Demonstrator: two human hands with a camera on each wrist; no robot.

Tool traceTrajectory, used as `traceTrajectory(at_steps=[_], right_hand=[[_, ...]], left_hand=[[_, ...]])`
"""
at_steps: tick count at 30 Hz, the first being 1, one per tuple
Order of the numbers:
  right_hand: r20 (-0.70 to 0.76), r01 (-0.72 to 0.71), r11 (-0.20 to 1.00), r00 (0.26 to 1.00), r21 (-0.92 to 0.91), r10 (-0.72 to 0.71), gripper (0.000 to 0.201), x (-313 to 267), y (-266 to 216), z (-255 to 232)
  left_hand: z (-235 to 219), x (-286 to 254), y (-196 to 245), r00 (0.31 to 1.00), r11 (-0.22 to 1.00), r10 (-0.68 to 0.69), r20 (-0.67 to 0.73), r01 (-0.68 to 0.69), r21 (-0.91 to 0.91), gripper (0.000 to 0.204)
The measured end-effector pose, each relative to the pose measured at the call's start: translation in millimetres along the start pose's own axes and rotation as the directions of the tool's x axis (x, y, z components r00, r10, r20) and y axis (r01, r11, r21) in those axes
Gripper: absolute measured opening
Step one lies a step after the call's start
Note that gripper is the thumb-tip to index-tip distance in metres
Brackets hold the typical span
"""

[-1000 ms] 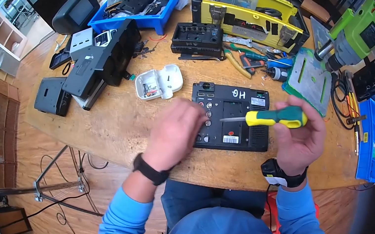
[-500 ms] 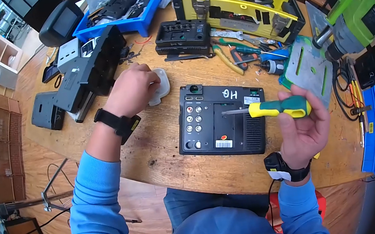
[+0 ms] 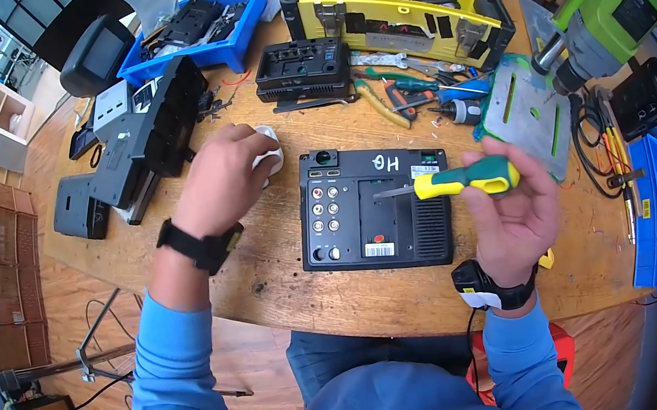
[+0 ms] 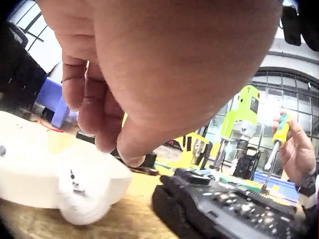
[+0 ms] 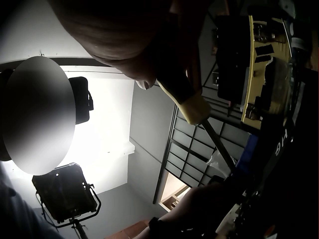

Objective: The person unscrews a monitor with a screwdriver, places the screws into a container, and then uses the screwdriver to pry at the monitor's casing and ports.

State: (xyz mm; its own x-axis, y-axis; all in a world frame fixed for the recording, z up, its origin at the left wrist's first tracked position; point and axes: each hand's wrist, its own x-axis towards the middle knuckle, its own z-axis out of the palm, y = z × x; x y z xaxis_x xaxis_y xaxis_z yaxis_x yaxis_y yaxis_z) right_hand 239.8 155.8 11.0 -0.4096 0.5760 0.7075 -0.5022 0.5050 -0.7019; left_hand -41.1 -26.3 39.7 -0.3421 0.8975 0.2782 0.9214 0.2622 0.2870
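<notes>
In the head view my left hand (image 3: 222, 175) hovers at a small white box (image 3: 268, 138) and covers most of it. The left wrist view shows the fingers hanging loosely curled above the white box (image 4: 30, 169), with nothing visible between them; small dark screws lie on the box's rounded lid. My right hand (image 3: 514, 212) grips a yellow-and-green screwdriver (image 3: 465, 180). Its shaft points left above a black device (image 3: 352, 240) marked "HQ", which lies flat with its row of round sockets facing up.
Black device housings (image 3: 131, 156) are stacked at left, near a blue bin (image 3: 235, 46) of parts. A second black unit (image 3: 303, 69) stands behind the white box. Hand tools (image 3: 406, 99) lie before an open yellow-and-black toolbox (image 3: 400, 12). At right stands a green drill (image 3: 608, 19).
My left hand has moved away from the black device, leftward to the white box, and settled lower over it. The right hand still holds the screwdriver above the device.
</notes>
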Motion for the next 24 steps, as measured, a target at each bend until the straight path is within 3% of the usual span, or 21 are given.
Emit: traceTrajectory(at_steps=[2,4,6,7,10,24], right_hand=[[0.069,-0.005,1.000,0.998,-0.029,0.007,0.058,4,-2,6],[0.083,0.009,0.999,0.997,-0.050,-0.004,0.058,11,-3,11],[0.186,0.075,0.984,0.981,-0.162,-0.045,0.058,22,-3,15],[0.147,0.051,0.991,0.989,-0.124,-0.032,0.056,25,-3,23],[0.207,0.077,0.970,0.978,-0.233,-0.028,0.052,35,0,30],[0.280,0.075,0.954,0.960,-0.289,0.010,0.052,35,12,49]], left_hand=[[1,-7,22,0.995,0.981,0.047,-0.085,-0.062,-0.181,0.019],[5,-15,49,0.993,0.962,0.108,-0.057,-0.118,-0.245,0.024],[19,-20,61,0.992,0.948,0.113,-0.050,-0.123,-0.294,0.027],[25,-22,63,0.992,0.933,0.118,-0.038,-0.124,-0.339,0.030],[40,-26,67,0.995,0.935,0.072,-0.064,-0.090,-0.344,0.032],[65,-34,68,0.985,0.895,-0.099,-0.144,0.025,-0.445,0.037]])
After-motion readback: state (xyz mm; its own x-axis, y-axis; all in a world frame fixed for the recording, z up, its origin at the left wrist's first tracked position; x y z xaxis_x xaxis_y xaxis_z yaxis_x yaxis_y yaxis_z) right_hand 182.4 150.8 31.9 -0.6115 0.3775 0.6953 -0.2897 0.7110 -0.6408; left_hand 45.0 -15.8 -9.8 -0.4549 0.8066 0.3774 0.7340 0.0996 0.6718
